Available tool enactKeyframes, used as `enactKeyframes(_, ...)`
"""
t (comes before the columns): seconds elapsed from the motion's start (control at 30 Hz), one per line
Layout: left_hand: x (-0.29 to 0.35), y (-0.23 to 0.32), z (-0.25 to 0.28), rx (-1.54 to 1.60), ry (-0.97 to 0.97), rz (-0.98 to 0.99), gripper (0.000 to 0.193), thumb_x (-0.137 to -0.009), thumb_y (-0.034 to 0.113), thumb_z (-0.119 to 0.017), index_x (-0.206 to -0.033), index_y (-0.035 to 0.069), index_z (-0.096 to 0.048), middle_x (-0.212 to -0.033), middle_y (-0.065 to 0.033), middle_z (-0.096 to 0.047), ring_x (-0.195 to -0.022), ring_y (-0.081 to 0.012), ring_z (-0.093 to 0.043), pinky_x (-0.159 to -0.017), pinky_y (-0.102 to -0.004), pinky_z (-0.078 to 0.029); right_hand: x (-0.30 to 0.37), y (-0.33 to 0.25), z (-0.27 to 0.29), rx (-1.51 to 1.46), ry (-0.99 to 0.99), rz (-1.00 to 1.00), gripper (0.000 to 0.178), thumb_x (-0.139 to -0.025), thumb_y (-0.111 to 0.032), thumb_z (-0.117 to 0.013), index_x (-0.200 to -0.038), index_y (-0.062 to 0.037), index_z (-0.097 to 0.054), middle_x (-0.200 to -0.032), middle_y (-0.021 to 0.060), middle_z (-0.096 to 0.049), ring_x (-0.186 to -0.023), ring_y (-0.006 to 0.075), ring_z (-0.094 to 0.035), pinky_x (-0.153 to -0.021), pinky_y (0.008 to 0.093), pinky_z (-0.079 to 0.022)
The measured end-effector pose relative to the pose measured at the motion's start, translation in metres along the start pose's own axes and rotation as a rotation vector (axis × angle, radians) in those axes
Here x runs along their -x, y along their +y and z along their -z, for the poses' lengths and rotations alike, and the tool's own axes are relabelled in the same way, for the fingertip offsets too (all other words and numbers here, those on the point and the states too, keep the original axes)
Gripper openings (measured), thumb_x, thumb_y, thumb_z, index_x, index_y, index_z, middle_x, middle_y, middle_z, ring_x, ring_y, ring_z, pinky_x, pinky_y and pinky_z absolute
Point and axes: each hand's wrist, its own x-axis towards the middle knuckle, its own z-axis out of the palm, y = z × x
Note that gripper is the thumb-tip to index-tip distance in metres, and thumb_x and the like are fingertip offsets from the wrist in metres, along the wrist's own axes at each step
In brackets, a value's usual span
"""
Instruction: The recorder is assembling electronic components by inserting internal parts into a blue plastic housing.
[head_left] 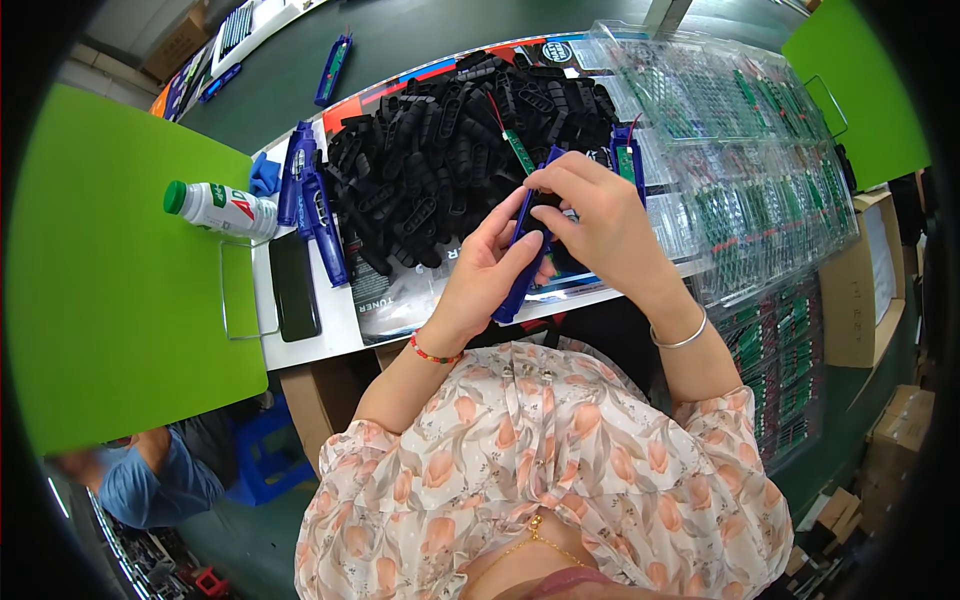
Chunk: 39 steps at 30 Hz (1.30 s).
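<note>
A long blue plastic housing (512, 298) lies slanted in front of my chest, with a dark part showing inside it. My left hand (485, 272) is closed around its lower half, thumb on top. My right hand (598, 212) is closed at its upper half, with fingertips pressed to the housing. A narrow green circuit board (518, 150) with a red wire sticks out just beyond those fingertips; whether they touch it I cannot tell. Behind both hands is a heap of black ribbed plastic pieces (420, 160). Another blue housing (627, 160) with a green board lies right of the heap.
Clear plastic trays of green boards (755, 200) are stacked at right. At left are a white bottle (225, 207), a black phone (295, 285) and blue housings (318, 215). Green panels (130, 270) flank the table. Another person's arm (150, 480) shows lower left.
</note>
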Motion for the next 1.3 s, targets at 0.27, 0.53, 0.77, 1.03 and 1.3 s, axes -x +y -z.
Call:
enactKeyframes(0.27, 0.000, 0.003, 0.002, -0.088, 0.079, -0.011, 0.054, -0.098, 0.003, -0.050, -0.149, 0.006, -0.035, -0.085, -0.0051, -0.064, -0.068, -0.0095, -0.063, -0.064, -0.0245, -0.054, 0.007, -0.013, -0.013, 0.019, 0.176, -0.275, 0.058, -0.066, -0.003, -0.078, -0.121, -0.0116, -0.062, -0.098, 0.0085, -0.051, -0.089, 0.0237, -0.058, -0.072, 0.0338, -0.051)
enactKeyframes(0.53, 0.008, -0.001, 0.007, -0.178, 0.099, 0.015, 0.053, -0.099, 0.006, -0.052, -0.149, 0.005, -0.034, -0.090, -0.0107, -0.068, -0.066, -0.0097, -0.063, -0.060, -0.0225, -0.054, 0.010, 0.003, -0.024, -0.367, 0.062, -0.544, 0.083, -0.068, -0.003, -0.078, -0.142, -0.0103, -0.041, -0.100, 0.0098, -0.054, -0.073, 0.0146, -0.060, -0.066, 0.0271, -0.052)
enactKeyframes(0.77, 0.015, 0.006, 0.016, -0.098, 0.177, -0.048, 0.056, -0.099, 0.008, -0.053, -0.150, 0.005, -0.031, -0.095, -0.0130, -0.067, -0.072, -0.0110, -0.063, -0.066, -0.0246, -0.054, -0.005, 0.027, -0.017, -0.369, 0.198, -0.628, 0.027, -0.081, -0.012, -0.073, -0.104, 0.0015, -0.068, -0.082, 0.0092, -0.068, -0.074, 0.0162, -0.068, -0.067, 0.0298, -0.054)
enactKeyframes(1.03, 0.013, 0.015, 0.026, 0.140, 0.228, -0.097, 0.053, -0.104, 0.027, -0.043, -0.152, 0.008, -0.028, -0.094, -0.0133, -0.065, -0.072, -0.0131, -0.064, -0.069, -0.0273, -0.056, -0.025, 0.040, -0.045, 0.146, 0.013, -0.364, 0.018, -0.076, -0.011, -0.072, -0.092, -0.0041, -0.070, -0.077, 0.0162, -0.068, -0.074, 0.0343, -0.068, -0.066, 0.0423, -0.053)
enactKeyframes(1.3, 0.003, 0.023, 0.024, 0.307, 0.168, -0.049, 0.051, -0.105, 0.027, -0.040, -0.152, 0.011, -0.028, -0.100, -0.0160, -0.066, -0.081, -0.0175, -0.066, -0.074, -0.0301, -0.057, -0.023, -0.004, 0.018, -0.635, 0.422, -0.475, 0.016, -0.088, -0.005, -0.068, -0.102, 0.0014, -0.068, -0.086, 0.0087, -0.070, -0.073, 0.0143, -0.068, -0.058, 0.0230, -0.053)
